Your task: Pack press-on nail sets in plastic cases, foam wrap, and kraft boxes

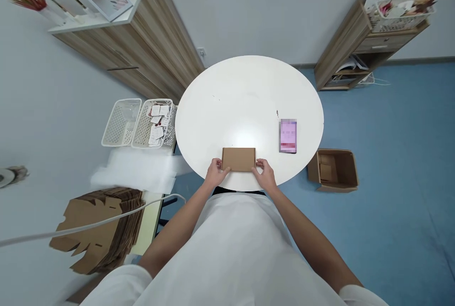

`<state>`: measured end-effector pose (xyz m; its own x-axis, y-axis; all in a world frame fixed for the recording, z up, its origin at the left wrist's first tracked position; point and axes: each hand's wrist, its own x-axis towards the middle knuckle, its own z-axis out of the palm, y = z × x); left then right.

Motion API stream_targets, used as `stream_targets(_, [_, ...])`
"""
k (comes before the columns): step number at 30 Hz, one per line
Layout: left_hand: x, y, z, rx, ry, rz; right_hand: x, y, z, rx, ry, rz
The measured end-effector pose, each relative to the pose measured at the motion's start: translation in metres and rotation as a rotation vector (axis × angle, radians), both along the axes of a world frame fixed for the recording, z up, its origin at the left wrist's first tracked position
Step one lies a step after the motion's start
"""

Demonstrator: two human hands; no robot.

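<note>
**Head view: small cardboard box held at both ends on the round table**

Head camera footage shows a flat brown cardboard box (238, 159) lying closed at the near edge of a white round table (249, 93). It is flanked by both hands: the left hand (216, 172) is curled against the left end, the right hand (265, 173) against the right end, fingers pressed onto the box's short sides and near corners rather than spread. Whether the thumbs are tucked under the lid edge cannot be told.

The box is judged light and fairly stiff, thin corrugated board that would dent if squeezed hard on its broad top. The dry, matt surface should not slip. The short ends and corners, where the board is folded double, are judged the best places for a hold.

Farther right on the table a pink card (287, 135) is lying, well apart. White baskets (140, 123) are seen to the left, flat box blanks (103, 230) stacked below them, and an open carton (334, 169) on the blue floor.
</note>
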<state>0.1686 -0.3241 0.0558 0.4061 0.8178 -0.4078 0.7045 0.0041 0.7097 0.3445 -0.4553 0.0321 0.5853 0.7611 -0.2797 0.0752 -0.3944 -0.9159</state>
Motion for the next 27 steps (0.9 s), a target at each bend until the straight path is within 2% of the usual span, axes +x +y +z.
stream_targets(3, [-0.002, 0.003, 0.004, -0.035, 0.099, 0.090, -0.005, -0.001, -0.003, -0.103, 0.049, -0.033])
stream_targets(6, [0.000, 0.011, 0.007, -0.070, 0.120, 0.101, -0.004, 0.002, -0.003, -0.173, 0.061, -0.061])
stream_targets(10, [0.006, 0.016, 0.005, -0.089, 0.118, 0.044, -0.007, 0.009, -0.001, -0.257, 0.000, -0.067])
stream_targets(19, [0.005, 0.014, -0.021, -0.001, 0.021, -0.104, -0.036, 0.016, -0.004, -0.340, -0.147, -0.178])
stream_targets(27, [-0.005, 0.015, -0.020, -0.024, -0.021, -0.177, -0.044, 0.004, 0.006, -0.394, -0.086, -0.235])
